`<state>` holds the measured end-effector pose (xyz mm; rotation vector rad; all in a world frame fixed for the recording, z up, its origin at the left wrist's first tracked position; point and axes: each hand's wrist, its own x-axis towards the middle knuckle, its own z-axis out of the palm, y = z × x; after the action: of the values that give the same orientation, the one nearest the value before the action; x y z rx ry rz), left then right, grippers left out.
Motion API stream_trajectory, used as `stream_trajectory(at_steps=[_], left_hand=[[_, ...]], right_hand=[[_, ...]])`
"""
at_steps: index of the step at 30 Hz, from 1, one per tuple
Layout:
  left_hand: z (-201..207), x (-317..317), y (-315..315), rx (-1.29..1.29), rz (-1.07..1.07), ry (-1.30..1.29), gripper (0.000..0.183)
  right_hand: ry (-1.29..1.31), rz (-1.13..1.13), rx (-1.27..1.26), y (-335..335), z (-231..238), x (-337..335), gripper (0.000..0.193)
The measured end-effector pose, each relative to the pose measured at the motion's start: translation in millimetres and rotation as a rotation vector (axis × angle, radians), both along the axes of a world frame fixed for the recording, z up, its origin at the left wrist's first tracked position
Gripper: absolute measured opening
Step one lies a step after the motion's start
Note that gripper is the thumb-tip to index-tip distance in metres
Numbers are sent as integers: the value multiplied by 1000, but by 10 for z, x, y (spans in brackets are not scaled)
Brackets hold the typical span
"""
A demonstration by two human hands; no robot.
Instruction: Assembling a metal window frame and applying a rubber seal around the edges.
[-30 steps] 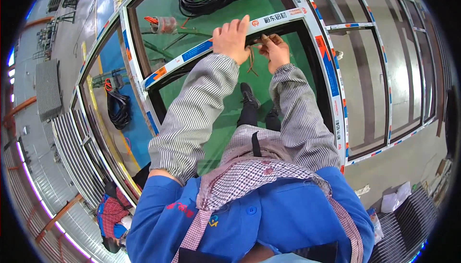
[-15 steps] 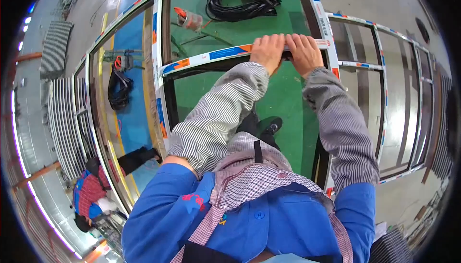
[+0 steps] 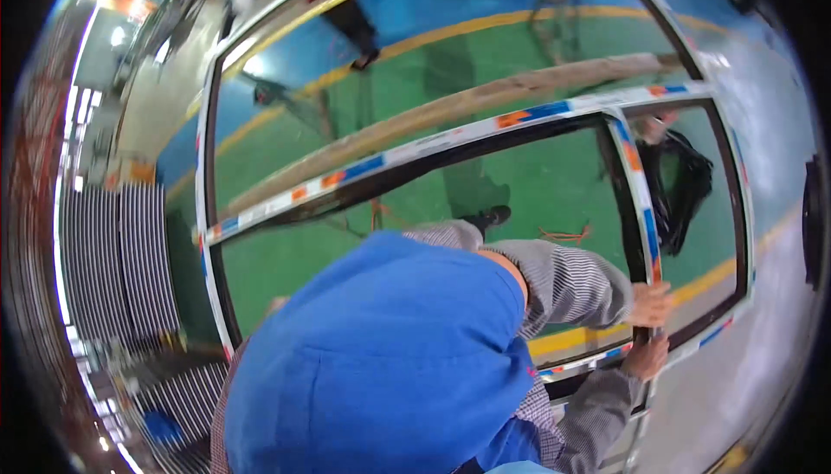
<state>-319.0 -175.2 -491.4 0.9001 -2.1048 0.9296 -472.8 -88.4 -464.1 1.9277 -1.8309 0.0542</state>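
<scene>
A large window frame [image 3: 450,138], dark inside with white, blue and orange protective tape, lies in front of me. Its short crossbar [image 3: 640,184] runs down the right side of the view. My left hand [image 3: 651,305] is closed over this bar, fingers wrapped across it. Just below, close beside it, my right hand [image 3: 647,358] grips the same bar. Both sleeves are grey striped covers. The undersides of the fingers are hidden by the bar.
A coil of black rubber strip [image 3: 684,193] shows through the frame's right opening. A long padded beam [image 3: 485,97] runs underneath. Striped stacked profiles [image 3: 117,262] stand at left. Another person's leg [image 3: 353,28] shows at the top, and orange cord [image 3: 567,233] lies on the green floor.
The view has swung to the left, so the crossbar and both hands now appear at the right. My hands keep hold of the bar.
</scene>
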Motion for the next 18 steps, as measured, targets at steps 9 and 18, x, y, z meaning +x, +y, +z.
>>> stream_trajectory(at_steps=[9,18], left_hand=[[1003,2486,1055,878,-368,435,44],[1167,5604,2464,647,618,885,43]], right_hand=[[46,-109,219,-99,86,17,59],[125,-147,-17,304,21,308,70]])
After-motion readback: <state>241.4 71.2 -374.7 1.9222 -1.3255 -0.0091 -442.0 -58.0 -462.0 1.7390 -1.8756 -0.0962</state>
